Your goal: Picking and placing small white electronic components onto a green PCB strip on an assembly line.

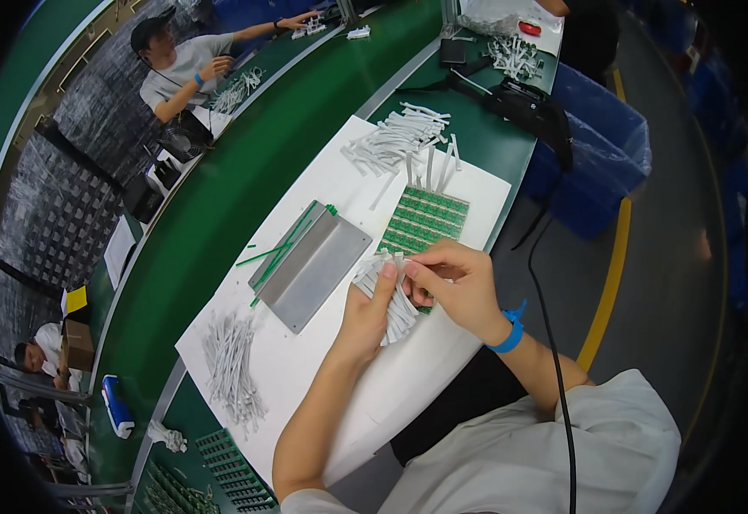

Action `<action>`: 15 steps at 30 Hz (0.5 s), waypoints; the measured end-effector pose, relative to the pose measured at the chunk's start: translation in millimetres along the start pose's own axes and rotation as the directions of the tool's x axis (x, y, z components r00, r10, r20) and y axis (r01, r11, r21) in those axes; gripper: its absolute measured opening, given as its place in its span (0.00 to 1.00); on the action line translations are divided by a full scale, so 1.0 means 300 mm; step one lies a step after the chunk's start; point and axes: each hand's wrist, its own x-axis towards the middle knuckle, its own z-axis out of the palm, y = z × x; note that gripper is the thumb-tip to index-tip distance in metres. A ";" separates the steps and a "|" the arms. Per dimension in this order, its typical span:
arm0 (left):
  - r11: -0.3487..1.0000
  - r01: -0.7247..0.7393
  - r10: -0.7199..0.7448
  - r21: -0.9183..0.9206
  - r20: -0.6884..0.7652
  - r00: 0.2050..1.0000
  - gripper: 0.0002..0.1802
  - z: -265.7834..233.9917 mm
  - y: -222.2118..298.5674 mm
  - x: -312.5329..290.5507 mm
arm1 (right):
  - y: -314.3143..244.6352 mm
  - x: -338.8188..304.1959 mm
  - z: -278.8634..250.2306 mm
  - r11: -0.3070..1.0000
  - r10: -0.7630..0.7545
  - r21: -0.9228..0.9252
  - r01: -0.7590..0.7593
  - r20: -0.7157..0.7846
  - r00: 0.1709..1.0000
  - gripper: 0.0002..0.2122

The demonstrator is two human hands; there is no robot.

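My left hand [367, 317] is closed around a fanned bunch of white flat ribbon cables [401, 322], its thumb pressed on their upper ends. Against it, my right hand [466, 287] pinches at the end of one white cable; the fingertips partly hide it. Just beyond both hands lies a green circuit board panel [425, 216] with rows of small boards. Several white cables stick up from its far edge. The bunch and my hands cover its near part.
A grey metal fixture [316, 272] with green strips [281, 248] lies to the left on white paper [305, 364]. Cable piles lie at near left [233, 364] and far side [404, 137]. Dark green racks [233, 467] sit lower left. A black cord [554, 360] hangs right, near a blue bin [597, 146].
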 end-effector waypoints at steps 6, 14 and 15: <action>0.987 -0.128 0.146 0.096 -0.222 0.964 0.15 0.035 -0.003 0.008 | 0.088 -0.026 0.043 0.932 -0.353 -0.156 0.328 -0.172 0.920 0.03; 0.889 -0.457 0.416 -0.030 -0.364 0.833 0.10 -0.016 0.036 0.003 | 0.032 0.076 -0.019 0.844 -0.039 0.498 0.198 -0.310 0.950 0.06; 0.889 -0.457 0.414 -0.034 -0.366 0.833 0.10 -0.036 0.042 -0.008 | -0.022 0.100 -0.033 0.852 0.107 0.511 0.115 -0.384 0.917 0.07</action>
